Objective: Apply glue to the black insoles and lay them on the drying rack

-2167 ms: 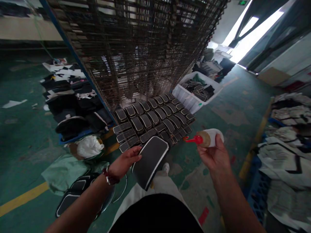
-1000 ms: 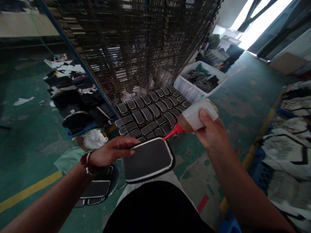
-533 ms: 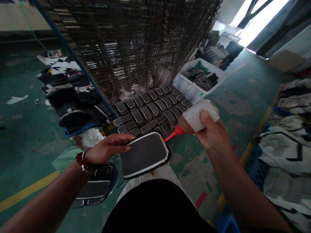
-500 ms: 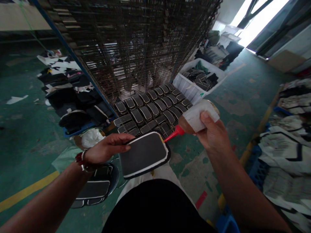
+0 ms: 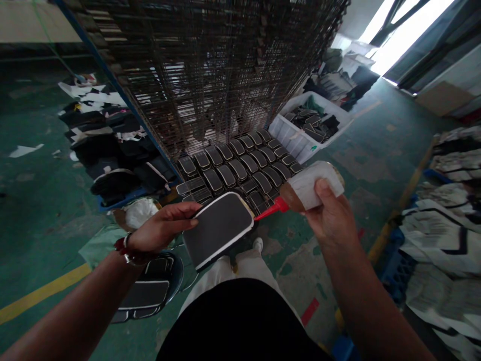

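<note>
Evidently nearest are a black top [image 5: 240, 321] at the bottom middle of the frame and pale trousers [image 5: 248, 263] just above it, with 1 white shoe [image 5: 258, 244] showing beyond them. In the centre of the frame is a dark panel [image 5: 221, 225] with rounded corners and a white border, held slightly tilted above the trousers. The left hand [image 5: 160, 228] has its thumb and fingers clamped on the panel's left end; 2 bracelets, 1 of them dark red, circle the wrist. Right of centre, the right hand [image 5: 332, 213] has its fingers wrapped around a bottle [image 5: 311, 184] with a white wrap and a brown shoulder. The bottle's red nozzle [image 5: 276, 206] slants down and left to the panel's right edge; whether the tip touches is too fine to tell. A yellowish streak lies along the border just above that tip.

At lower left, more bordered panels [image 5: 146, 293] are piled beside the left forearm. Farther off, above the held panel, rows of smaller dark pieces [image 5: 235, 170] lie at the foot of a tall wire rack [image 5: 210, 65]. Right of these stands a white crate [image 5: 291, 138] holding dark pieces; a bright opening [image 5: 409, 37] fills the upper right.
</note>
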A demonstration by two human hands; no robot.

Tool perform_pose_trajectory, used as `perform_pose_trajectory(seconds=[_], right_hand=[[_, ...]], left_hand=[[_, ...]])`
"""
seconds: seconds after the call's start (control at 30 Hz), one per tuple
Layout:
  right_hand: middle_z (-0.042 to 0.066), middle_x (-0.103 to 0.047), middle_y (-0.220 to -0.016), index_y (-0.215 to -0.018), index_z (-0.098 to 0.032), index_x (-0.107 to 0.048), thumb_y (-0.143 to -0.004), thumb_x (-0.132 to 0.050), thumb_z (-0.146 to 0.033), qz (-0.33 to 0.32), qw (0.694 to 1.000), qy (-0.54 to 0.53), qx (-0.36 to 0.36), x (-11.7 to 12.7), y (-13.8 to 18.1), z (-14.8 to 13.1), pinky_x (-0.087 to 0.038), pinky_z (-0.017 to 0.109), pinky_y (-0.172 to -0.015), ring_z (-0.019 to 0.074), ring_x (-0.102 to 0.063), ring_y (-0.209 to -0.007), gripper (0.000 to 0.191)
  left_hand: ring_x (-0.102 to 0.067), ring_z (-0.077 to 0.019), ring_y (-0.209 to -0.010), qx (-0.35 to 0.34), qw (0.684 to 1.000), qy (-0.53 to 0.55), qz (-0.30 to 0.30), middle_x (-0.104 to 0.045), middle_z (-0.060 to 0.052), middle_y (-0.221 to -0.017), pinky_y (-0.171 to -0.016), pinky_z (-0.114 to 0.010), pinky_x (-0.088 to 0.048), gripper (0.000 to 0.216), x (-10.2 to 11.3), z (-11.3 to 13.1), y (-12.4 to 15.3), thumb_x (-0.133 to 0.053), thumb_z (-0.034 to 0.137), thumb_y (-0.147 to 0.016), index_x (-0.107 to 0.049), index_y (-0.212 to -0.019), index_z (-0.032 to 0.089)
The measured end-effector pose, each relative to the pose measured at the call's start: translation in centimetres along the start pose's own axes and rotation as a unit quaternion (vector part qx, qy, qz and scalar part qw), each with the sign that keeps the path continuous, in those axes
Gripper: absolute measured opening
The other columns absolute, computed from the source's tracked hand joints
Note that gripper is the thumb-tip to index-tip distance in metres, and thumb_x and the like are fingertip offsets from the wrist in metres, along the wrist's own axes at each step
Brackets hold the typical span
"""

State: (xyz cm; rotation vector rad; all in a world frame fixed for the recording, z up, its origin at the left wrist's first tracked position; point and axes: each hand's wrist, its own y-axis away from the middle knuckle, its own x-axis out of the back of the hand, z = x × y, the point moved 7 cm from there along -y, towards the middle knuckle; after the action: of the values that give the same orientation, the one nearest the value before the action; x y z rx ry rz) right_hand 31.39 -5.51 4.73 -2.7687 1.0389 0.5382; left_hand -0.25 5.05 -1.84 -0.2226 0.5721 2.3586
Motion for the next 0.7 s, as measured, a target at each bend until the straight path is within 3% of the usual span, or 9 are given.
perform_pose_trajectory(seconds=[0.23,0.4,0.7], right_hand=[[-0.002,-0.065,-0.071,-0.091,-0.020,-0.071,-0.073,-0.092,-0.050,0.033,0.999,-0.013,-0.003,0.1,0.6,1.3,-0.048,0.021,-0.041,0.0133,-0.060,-0.056,0.041],[0.000,-0.069,-0.077,-0.094,-0.020,-0.070,-0.069,-0.094,-0.050,0.045,0.998,-0.030,-0.013,-0.4,0.1,1.6,-0.050,0.022,-0.042,0.0150,-0.063,-0.060,0.046],[-0.002,-0.065,-0.071,-0.088,-0.021,-0.070,-0.071,-0.093,-0.051,-0.037,0.999,0.007,0.002,-2.8,-1.5,1.0,-0.045,0.021,-0.035,0.0128,-0.058,-0.053,0.041]], left_hand=[[-0.075,-0.0186,-0.076,-0.012,0.998,0.060,0.025,-0.082,-0.008,-0.088,-0.070,-0.025,-0.060,0.023,0.1,-1.0,-0.1,-0.090,0.019,-0.072,-0.084,-0.094,0.018],[-0.074,-0.0173,-0.074,-0.003,0.997,0.072,0.017,-0.082,-0.006,-0.088,-0.070,-0.024,-0.059,0.023,-0.7,-1.4,0.0,-0.092,0.021,-0.070,-0.085,-0.091,0.021],[-0.075,-0.0188,-0.080,0.022,0.999,0.004,-0.046,-0.082,-0.010,-0.093,-0.075,-0.026,-0.059,0.024,-1.6,-1.4,0.7,-0.088,0.024,-0.074,-0.086,-0.098,0.019]])
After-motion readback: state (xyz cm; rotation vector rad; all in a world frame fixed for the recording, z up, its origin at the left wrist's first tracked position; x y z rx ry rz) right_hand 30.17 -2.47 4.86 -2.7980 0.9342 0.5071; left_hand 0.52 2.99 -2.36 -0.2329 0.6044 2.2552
